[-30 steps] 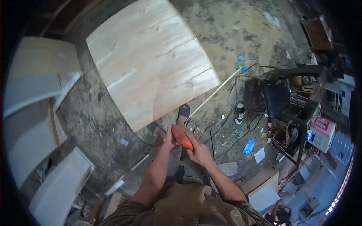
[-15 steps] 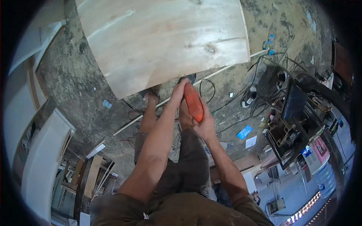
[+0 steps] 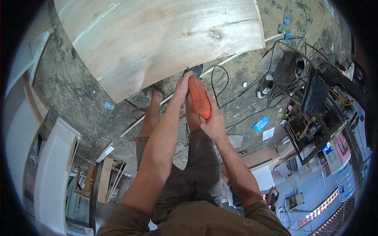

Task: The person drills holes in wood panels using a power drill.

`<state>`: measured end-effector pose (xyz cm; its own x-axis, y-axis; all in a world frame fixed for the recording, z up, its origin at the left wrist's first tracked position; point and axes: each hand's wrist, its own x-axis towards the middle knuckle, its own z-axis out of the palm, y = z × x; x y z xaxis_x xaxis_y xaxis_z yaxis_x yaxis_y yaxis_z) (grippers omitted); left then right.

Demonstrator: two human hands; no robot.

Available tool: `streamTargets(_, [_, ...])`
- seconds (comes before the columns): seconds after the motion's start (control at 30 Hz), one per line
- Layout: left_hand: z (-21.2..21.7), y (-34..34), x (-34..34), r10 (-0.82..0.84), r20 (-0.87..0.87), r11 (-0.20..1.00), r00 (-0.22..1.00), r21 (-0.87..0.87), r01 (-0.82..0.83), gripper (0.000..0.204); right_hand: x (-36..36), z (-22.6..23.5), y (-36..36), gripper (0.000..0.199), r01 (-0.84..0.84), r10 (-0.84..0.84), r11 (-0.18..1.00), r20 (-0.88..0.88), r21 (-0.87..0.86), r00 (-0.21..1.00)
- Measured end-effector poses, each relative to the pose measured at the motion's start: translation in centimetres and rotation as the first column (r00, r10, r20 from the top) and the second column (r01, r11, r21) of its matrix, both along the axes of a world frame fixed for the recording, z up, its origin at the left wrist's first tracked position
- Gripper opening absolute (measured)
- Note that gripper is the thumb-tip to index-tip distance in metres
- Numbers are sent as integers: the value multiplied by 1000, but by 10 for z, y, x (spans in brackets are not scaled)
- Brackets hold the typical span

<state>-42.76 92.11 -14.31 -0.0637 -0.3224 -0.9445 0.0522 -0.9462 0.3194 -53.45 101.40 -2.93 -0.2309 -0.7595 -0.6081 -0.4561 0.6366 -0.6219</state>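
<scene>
Both my hands hold an orange power tool with a long, worn body, near the close edge of a large plywood panel. My left hand is closed around its far end. My right hand wraps the near end from the right side. The tool's underside and working part are hidden, so I cannot tell whether it touches the panel. A dark shape beyond the tool sits by the panel edge; what it is stays unclear.
Black cables loop over the stained floor to the right, near a pair of shoes. A thin wooden strip lies under the panel's edge. White panels lean at left; a black metal-framed stand is at right.
My hands and the tool appear a little higher and further left in the picture. The panel has shifted the same way as my view moved. My grip is unchanged.
</scene>
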Motion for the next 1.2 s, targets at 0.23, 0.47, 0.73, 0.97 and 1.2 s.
streamTargets(0.23, [-29, 7, -2, 39, -96, 990, 995, 142, -25, 48, -7, -6, -1, 82, 6, -6, 1000, 5, -9, 1000])
streamTargets(0.47, [-4, -9, -3, 3, -176, 989, 984, 147, 24, 50, -7, -3, -12, 83, -5, 5, 994, 3, 111, 1000])
streamTargets(0.73, [-49, 4, 0, 419, -258, 883, 870, 337, -326, 49, 2, 17, -66, 71, -11, 25, 961, -47, 277, 999])
streamTargets(0.97, [-69, 0, 8, 229, -341, 946, 912, 298, -127, 57, 3, 16, -70, 68, 53, -35, 968, -79, 244, 996])
streamTargets(1.2, [-65, -6, 9, 228, -341, 934, 912, 341, -106, 56, 8, 14, -58, 72, 59, -39, 966, -85, 252, 996])
